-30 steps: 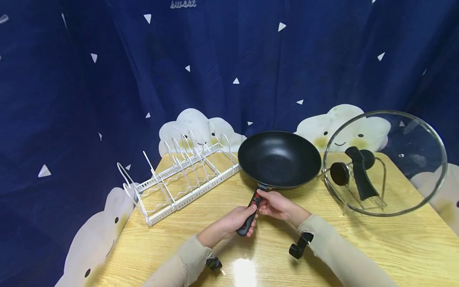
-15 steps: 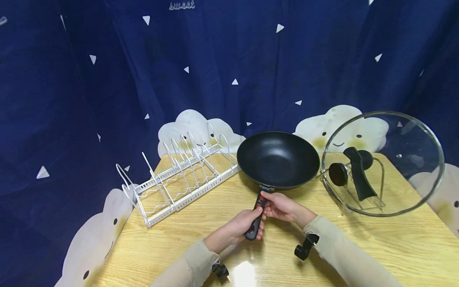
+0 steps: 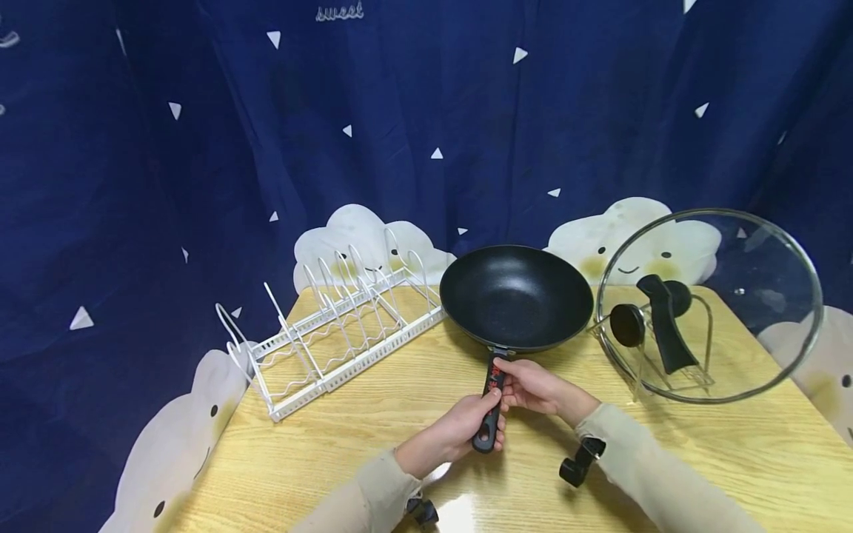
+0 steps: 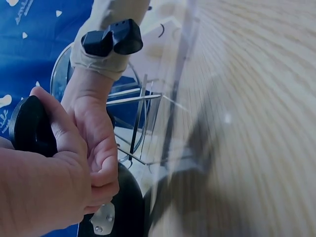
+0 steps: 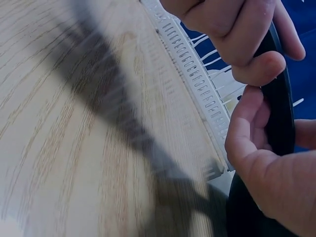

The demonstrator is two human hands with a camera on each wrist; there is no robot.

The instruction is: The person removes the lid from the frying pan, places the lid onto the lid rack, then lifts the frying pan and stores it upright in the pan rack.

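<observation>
A black wok (image 3: 516,296) is in the middle of the head view, its bowl at the far side and its handle (image 3: 489,429) pointing back between the hands. My left hand (image 3: 466,426) grips the handle near its end, thumb on top. Nearer the bowl, my right hand (image 3: 536,389) pinches the same handle from the right, with its thumb on the upper side. The right wrist view shows both hands' fingers curled about the handle (image 5: 279,108). Whether the wok's base touches the table is hidden.
To the left stands a white wire rack (image 3: 340,333) with upright loops, close beside the wok. A large glass lid (image 3: 753,326) with a black handle leans in a wire stand (image 3: 709,333) at the right. Behind the wooden table (image 3: 320,459) hangs a blue curtain (image 3: 426,96).
Both hands have shifted right, swinging the wok's handle to the right and more nearly straight toward the viewer. The bowl stays about where it was, and both grips hold.
</observation>
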